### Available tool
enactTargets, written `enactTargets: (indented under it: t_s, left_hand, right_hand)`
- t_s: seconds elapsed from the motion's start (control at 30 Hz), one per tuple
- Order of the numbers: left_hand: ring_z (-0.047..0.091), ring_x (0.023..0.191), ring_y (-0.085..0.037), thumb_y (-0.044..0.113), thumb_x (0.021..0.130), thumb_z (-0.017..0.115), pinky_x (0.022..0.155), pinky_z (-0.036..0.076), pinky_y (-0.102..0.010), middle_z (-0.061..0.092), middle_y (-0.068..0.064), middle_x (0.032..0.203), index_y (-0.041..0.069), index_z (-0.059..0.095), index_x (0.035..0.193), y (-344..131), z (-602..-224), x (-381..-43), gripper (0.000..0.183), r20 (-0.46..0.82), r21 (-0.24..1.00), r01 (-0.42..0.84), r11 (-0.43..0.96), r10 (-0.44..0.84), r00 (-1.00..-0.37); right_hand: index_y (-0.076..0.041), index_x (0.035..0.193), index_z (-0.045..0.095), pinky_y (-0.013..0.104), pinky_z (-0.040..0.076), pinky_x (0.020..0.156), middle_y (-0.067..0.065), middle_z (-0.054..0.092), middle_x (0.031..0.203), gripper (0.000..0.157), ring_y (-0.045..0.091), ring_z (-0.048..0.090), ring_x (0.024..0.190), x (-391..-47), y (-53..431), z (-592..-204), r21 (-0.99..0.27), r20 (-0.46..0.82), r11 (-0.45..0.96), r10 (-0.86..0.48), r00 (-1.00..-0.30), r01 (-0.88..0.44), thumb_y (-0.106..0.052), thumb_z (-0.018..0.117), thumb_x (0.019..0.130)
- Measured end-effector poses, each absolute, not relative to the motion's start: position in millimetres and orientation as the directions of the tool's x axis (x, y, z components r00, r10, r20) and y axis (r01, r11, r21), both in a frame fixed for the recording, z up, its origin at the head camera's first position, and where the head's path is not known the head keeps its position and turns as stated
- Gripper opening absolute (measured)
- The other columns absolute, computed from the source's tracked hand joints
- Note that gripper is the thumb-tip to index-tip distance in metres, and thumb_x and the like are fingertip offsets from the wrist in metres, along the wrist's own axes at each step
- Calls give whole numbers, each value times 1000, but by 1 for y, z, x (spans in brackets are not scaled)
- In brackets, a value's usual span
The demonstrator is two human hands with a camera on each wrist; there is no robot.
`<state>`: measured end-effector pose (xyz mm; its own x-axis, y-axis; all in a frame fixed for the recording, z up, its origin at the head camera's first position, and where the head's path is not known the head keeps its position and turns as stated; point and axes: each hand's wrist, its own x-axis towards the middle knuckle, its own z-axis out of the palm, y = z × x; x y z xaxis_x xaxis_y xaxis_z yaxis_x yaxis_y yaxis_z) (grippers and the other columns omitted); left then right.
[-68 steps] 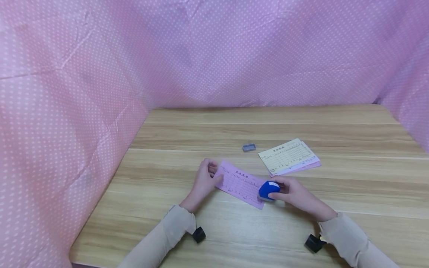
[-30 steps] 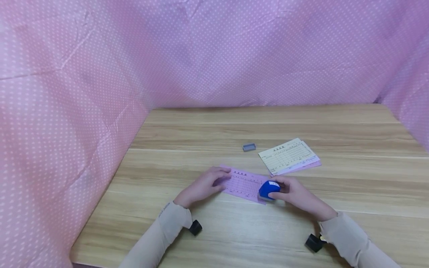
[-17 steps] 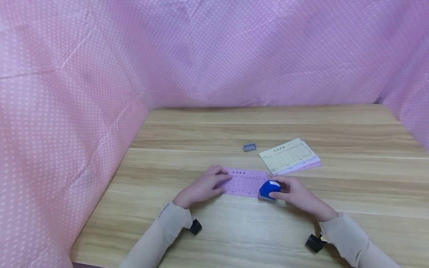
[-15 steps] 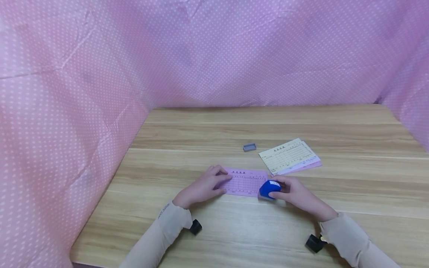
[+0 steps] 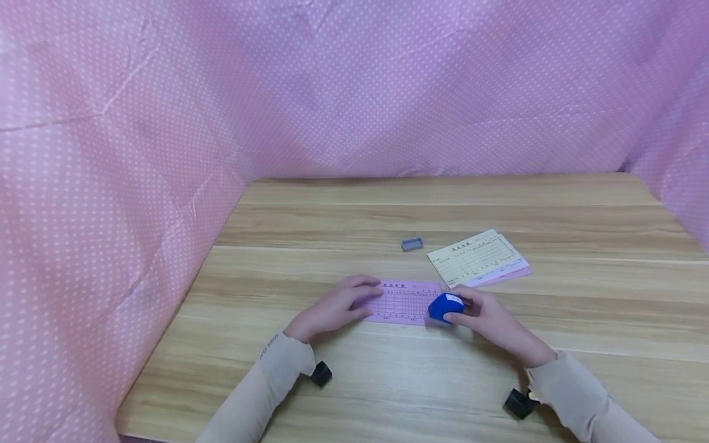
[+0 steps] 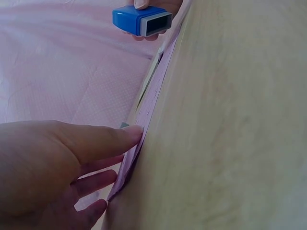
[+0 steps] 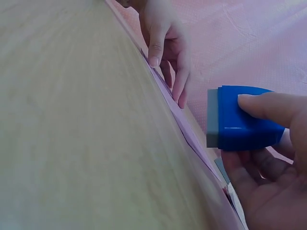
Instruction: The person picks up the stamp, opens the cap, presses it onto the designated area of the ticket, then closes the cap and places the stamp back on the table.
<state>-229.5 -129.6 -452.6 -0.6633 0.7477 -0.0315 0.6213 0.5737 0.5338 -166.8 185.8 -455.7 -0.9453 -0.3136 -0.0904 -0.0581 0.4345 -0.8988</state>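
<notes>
A pink printed form [image 5: 404, 303] lies squared to the table's front edge. On its left end rest the fingertips of my left hand [image 5: 335, 306], its fingers spread and gently bent. My right hand [image 5: 490, 317] holds a blue stamp [image 5: 445, 307] with a grey base, thumb on one side and fingers on the other. The stamp hangs over the form's right end and hides that part in the head view. In the left wrist view the blue stamp [image 6: 139, 21] shows its dark face. A gap parts the stamp [image 7: 247, 118] from the paper in the right wrist view.
Behind the form, a small grey stamp cap [image 5: 412, 245] stands on the wooden table [image 5: 310, 227]. A fanned stack of forms [image 5: 477, 258], cream on top with pink below, lies at the right. A pink dotted cloth [image 5: 354, 92] hangs behind the table.
My left hand has gone from lifting the form's left edge to resting on it. The form has turned straight. The stamp, in my right hand, has risen slightly.
</notes>
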Motion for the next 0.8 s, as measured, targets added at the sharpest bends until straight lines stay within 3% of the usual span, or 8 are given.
enactTargets:
  t_s: [0.23,0.47,0.57,0.8]
  left_hand:
    - [36,140,-24,21,95,62,116,32,-41,44,-7,148,12,55,136,-130,-451,-228,43,-36,513,635,578,753,-657]
    - [37,136,-24,22,92,65,113,34,-41,45,-6,147,13,57,134,-128,-452,-227,44,-25,511,626,589,738,-674]
    - [35,138,-24,22,92,65,115,32,-42,44,-6,148,13,57,134,-128,-453,-228,44,-19,519,627,581,741,-671]
    - [35,143,-22,20,95,62,117,30,-42,42,-3,151,13,54,137,-128,-455,-230,44,-41,589,600,541,762,-646]
  right_hand:
    - [-2,126,60,26,55,89,16,64,118,41,10,63,103,-165,182,-459,-889,3,438,-284,-959,-133,-17,70,89]
    - [-8,121,62,27,56,88,14,64,121,37,23,65,105,-162,177,-458,-853,89,478,-262,-961,-209,-14,72,86]
    - [-10,117,63,29,56,88,12,66,118,34,22,67,105,-162,174,-459,-842,129,474,-288,-949,-258,-12,73,85]
    - [-10,115,64,29,56,87,10,68,112,32,-4,62,101,-163,171,-463,-840,185,434,-334,-924,-325,-9,73,84]
